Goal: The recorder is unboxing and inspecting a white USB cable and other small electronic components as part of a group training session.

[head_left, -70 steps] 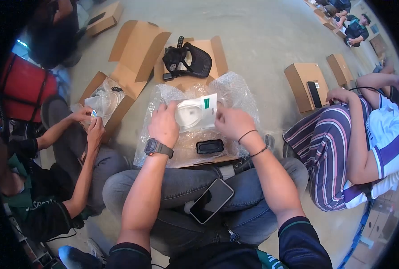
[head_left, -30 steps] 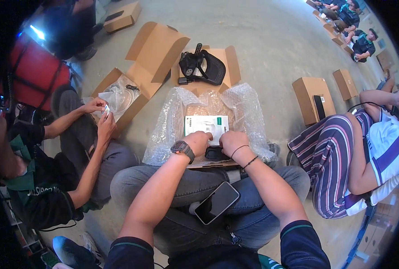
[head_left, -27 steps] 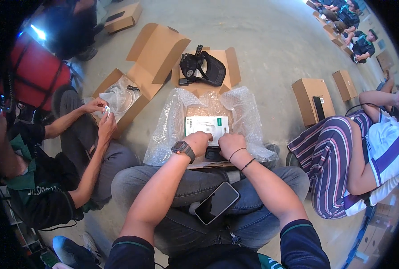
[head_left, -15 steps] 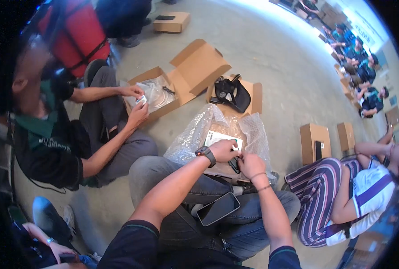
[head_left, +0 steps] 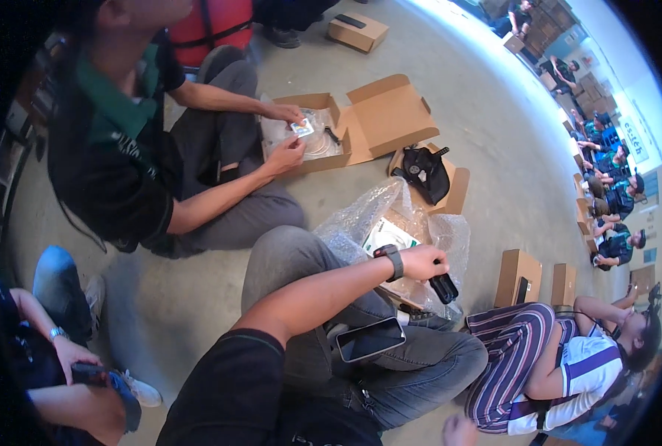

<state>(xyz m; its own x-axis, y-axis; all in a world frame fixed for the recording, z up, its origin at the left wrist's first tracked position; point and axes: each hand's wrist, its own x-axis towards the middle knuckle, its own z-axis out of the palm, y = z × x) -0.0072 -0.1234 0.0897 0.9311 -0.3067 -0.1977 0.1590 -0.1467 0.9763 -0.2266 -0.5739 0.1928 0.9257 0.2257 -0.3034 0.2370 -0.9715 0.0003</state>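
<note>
My left hand [head_left: 423,263], a dark watch on its wrist, is closed on a small black oblong device [head_left: 444,288]. It hangs over the near right side of the bubble wrap [head_left: 450,236]. Beside that hand, a white printed card or booklet with green on it [head_left: 385,235] lies on the wrap. My right hand [head_left: 459,431] is low at the bottom edge, smeared by motion, so its fingers cannot be read. A dark-screened phone [head_left: 372,340] rests on my crossed legs. Beyond the wrap, a black headgear-like item with straps [head_left: 425,175] sits on an open cardboard box [head_left: 456,192].
At left, a seated person's hands [head_left: 290,137] hold a small white packet over an open carton [head_left: 322,163]. Another person in striped trousers [head_left: 505,357] sits at right near closed cartons [head_left: 515,276]. One more carton [head_left: 361,33] stands far off. Several people sit at far right.
My hands have parted: the right has dropped toward the bottom edge, while the left has moved right with the black device. The view has shifted, so the surroundings sit differently in it.
</note>
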